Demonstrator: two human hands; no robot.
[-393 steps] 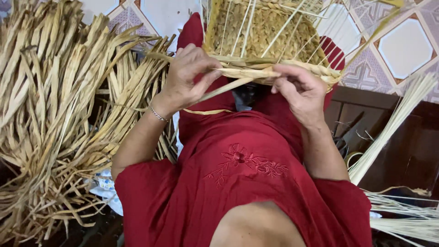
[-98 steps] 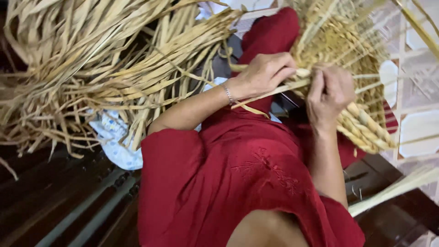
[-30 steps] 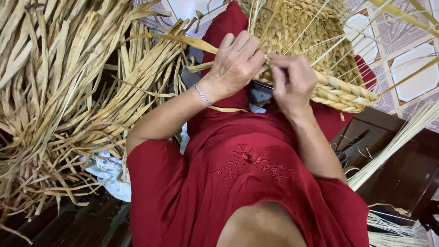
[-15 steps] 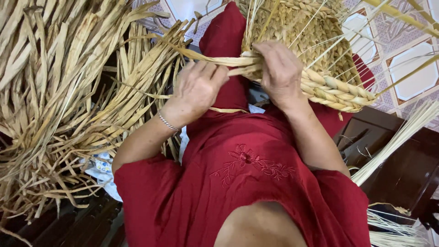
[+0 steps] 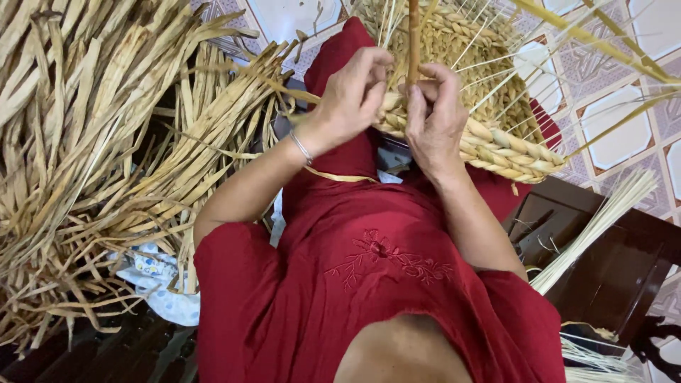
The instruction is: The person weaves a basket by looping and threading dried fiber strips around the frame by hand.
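Observation:
A half-woven basket [image 5: 496, 145] of thick braided straw rests on my lap, thin stiff stakes sticking up from its rim. My left hand [image 5: 351, 96] is closed on a flat dried straw strand [image 5: 412, 35] at the near rim. My right hand [image 5: 433, 117] pinches the same strand beside it, fingertips pressed against the braid. The strand rises straight up between both hands. I wear a red embroidered dress [image 5: 369, 276] and a thin bracelet on the left wrist.
A big heap of loose dried straw strips [image 5: 92, 142] fills the left side. A patterned cloth [image 5: 159, 284] lies under it. Thin pale stakes [image 5: 596, 227] lie on a dark wooden surface [image 5: 610, 269] at right. Patterned floor tiles [image 5: 617, 128] beyond.
My left hand has come up from the lap to the basket rim. The strand, earlier lying across to the left, now stands upright between both hands.

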